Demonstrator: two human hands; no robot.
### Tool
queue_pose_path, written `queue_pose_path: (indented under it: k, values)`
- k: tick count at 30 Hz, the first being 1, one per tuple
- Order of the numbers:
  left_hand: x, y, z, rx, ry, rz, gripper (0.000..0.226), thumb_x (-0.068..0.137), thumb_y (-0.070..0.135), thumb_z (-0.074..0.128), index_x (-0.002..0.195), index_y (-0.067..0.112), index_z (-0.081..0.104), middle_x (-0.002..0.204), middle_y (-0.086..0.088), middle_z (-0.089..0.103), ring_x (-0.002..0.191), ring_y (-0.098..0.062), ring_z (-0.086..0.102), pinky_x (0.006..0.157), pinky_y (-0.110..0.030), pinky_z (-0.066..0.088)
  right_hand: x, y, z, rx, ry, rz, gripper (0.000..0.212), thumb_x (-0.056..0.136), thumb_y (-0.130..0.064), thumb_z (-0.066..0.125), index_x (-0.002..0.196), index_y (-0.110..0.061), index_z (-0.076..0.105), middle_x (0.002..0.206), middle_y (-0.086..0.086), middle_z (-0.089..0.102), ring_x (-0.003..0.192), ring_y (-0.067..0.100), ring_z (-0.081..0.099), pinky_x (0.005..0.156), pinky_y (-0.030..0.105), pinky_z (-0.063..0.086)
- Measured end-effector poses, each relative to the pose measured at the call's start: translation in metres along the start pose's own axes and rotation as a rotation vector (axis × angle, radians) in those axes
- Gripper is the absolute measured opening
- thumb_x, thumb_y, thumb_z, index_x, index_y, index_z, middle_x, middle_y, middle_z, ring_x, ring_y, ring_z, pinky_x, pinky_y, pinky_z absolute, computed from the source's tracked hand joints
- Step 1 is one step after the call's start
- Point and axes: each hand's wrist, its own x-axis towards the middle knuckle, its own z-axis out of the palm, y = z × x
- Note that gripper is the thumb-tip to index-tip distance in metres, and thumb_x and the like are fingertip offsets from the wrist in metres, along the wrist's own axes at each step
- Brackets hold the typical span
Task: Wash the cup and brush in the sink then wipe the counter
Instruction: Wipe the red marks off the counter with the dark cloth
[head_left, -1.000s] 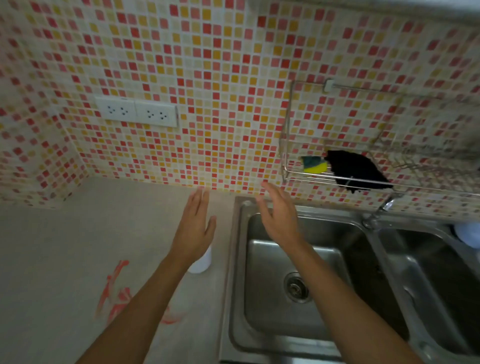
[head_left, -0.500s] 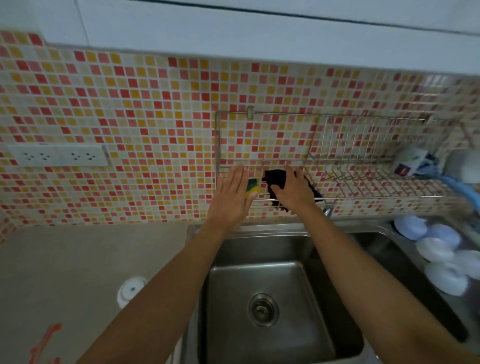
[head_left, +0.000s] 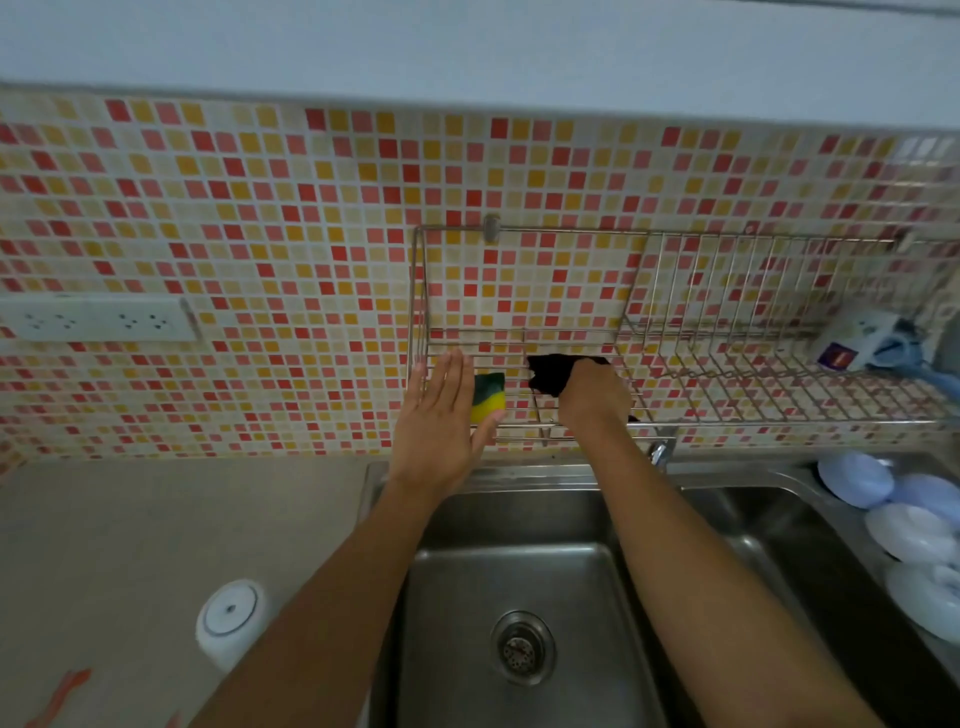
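While both arms reach over the sink (head_left: 524, 582) toward a wire rack (head_left: 675, 332) on the tiled wall, the right hand (head_left: 592, 392) curls its fingers round a black cloth (head_left: 548, 374) lying on the rack's shelf. The left hand (head_left: 441, 426) is held flat, fingers straight and together, gripping nothing, its thumb touching a green-and-yellow sponge (head_left: 488, 397) on the same shelf just left of the cloth. A white cup (head_left: 228, 621) stands on the counter (head_left: 156, 519) left of the sink, well apart from both hands; an orange item (head_left: 65, 691) lies at the counter's lower left edge, too cropped to identify as the brush. White dishes (head_left: 904, 525) are stacked in the right-hand basin. A double socket (head_left: 93, 318) sits on the wall at left.
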Motion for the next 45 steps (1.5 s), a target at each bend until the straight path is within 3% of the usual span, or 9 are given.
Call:
queue_pose_path:
  k: [11,14,19,24,30,32,35,40,45]
  values:
    - [-0.023,-0.007,-0.013,-0.173,0.005,0.065,0.074,0.093,0.06,0.002,0.15,0.013,-0.007,0.16,-0.004,-0.009,0.146,-0.014,-0.015,0.118,-0.037,-0.014,-0.027,0.011,-0.019,0.878,0.301,-0.063,0.022,0.092,-0.011,0.05,0.108,-0.003,0.062,0.097,0.011,0.067,0.083,0.024,0.065,0.057,0.024,0.047]
    - [-0.066,-0.027,-0.014,-0.383,0.038,0.06,0.073,0.095,0.059,0.014,0.151,0.016,-0.005,0.16,0.001,-0.012,0.145,-0.009,-0.016,0.118,-0.03,-0.011,-0.07,0.004,-0.03,1.057,0.351,-0.135,0.021,0.089,-0.011,0.051,0.106,-0.01,0.064,0.097,0.004,0.068,0.086,0.019,0.065,0.072,0.033,0.056]
    - [-0.15,-0.094,0.004,-0.518,0.075,-0.108,0.079,0.093,0.064,0.019,0.152,0.014,0.006,0.16,0.0,0.003,0.147,-0.009,-0.004,0.118,-0.028,-0.003,-0.171,-0.016,-0.012,1.191,0.266,-0.196,0.025,0.088,-0.006,0.053,0.106,-0.018,0.065,0.093,-0.011,0.068,0.084,-0.003,0.064,0.071,0.012,0.05]
    - [-0.221,-0.157,0.028,-0.655,0.016,-0.343,0.092,0.083,0.065,0.051,0.151,0.015,0.015,0.159,0.0,0.013,0.147,-0.014,0.007,0.12,-0.04,0.007,-0.259,-0.044,0.095,0.923,0.004,-0.182,0.031,0.086,-0.006,0.058,0.115,-0.016,0.062,0.092,0.001,0.07,0.081,0.018,0.067,0.069,0.034,0.055]
    - [-0.265,-0.203,0.063,-0.922,-0.19,-0.516,0.12,0.058,0.054,0.082,0.15,0.018,0.015,0.156,0.001,0.021,0.142,-0.014,0.024,0.115,-0.031,0.022,-0.362,-0.095,0.202,0.53,-0.295,-0.226,0.026,0.092,-0.017,0.052,0.117,-0.012,0.059,0.099,0.008,0.068,0.085,0.022,0.063,0.067,0.019,0.039]
    - [-0.269,-0.216,0.081,-0.98,-0.25,-0.529,0.12,0.056,0.044,0.088,0.149,0.016,0.017,0.154,-0.001,0.026,0.139,-0.016,0.03,0.112,-0.029,0.026,-0.389,-0.104,0.238,0.347,-0.299,-0.418,0.028,0.086,-0.033,0.052,0.103,-0.017,0.066,0.1,0.003,0.067,0.091,0.022,0.062,0.082,0.034,0.049]
    - [-0.271,-0.228,0.104,-1.078,-0.308,-0.482,0.11,0.052,0.037,0.093,0.141,0.019,0.029,0.141,0.002,0.044,0.128,-0.015,0.045,0.105,-0.031,0.038,-0.402,-0.106,0.279,0.156,-0.221,-0.559,0.031,0.08,-0.048,0.055,0.091,-0.021,0.068,0.103,0.002,0.064,0.109,0.025,0.055,0.099,0.053,0.035]
    - [-0.272,-0.228,0.122,-1.185,-0.298,-0.384,0.096,0.053,0.028,0.093,0.129,0.031,0.034,0.125,0.016,0.051,0.112,0.004,0.049,0.089,-0.005,0.039,-0.382,-0.113,0.306,0.081,-0.161,-0.727,0.043,0.099,-0.041,0.034,0.136,-0.025,0.049,0.14,0.003,0.05,0.136,0.026,0.039,0.114,0.05,0.019]
    - [-0.27,-0.224,0.122,-1.261,-0.235,-0.425,0.092,0.06,0.021,0.09,0.133,0.027,0.035,0.127,0.01,0.054,0.112,-0.004,0.054,0.097,-0.03,0.048,-0.402,-0.116,0.316,-0.077,-0.169,-0.69,0.05,0.102,-0.041,0.022,0.15,-0.025,0.023,0.155,0.002,0.027,0.144,0.028,0.02,0.115,0.051,0.018]
